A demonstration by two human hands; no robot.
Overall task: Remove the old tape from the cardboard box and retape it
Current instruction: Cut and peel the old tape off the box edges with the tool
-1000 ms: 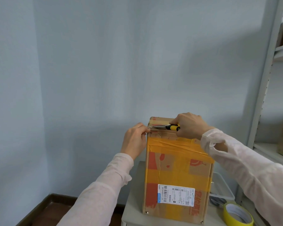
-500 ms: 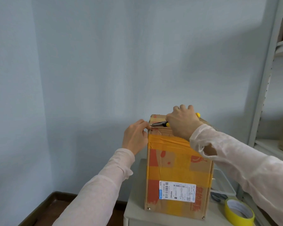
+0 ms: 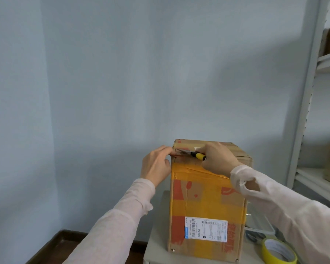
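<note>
With right hand grip clamped on knife and left hand pinching box corner: run blade shallow along top seam, keep clear of left fingers.

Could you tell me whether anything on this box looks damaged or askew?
Yes. On the front of the cardboard box, the upper band of old yellow tape runs slanted and wrinkled, and the red print beneath looks torn and scuffed.

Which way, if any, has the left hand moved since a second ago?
No. The left hand keeps its fingers at the upper left corner of the cardboard box, as before.
</note>
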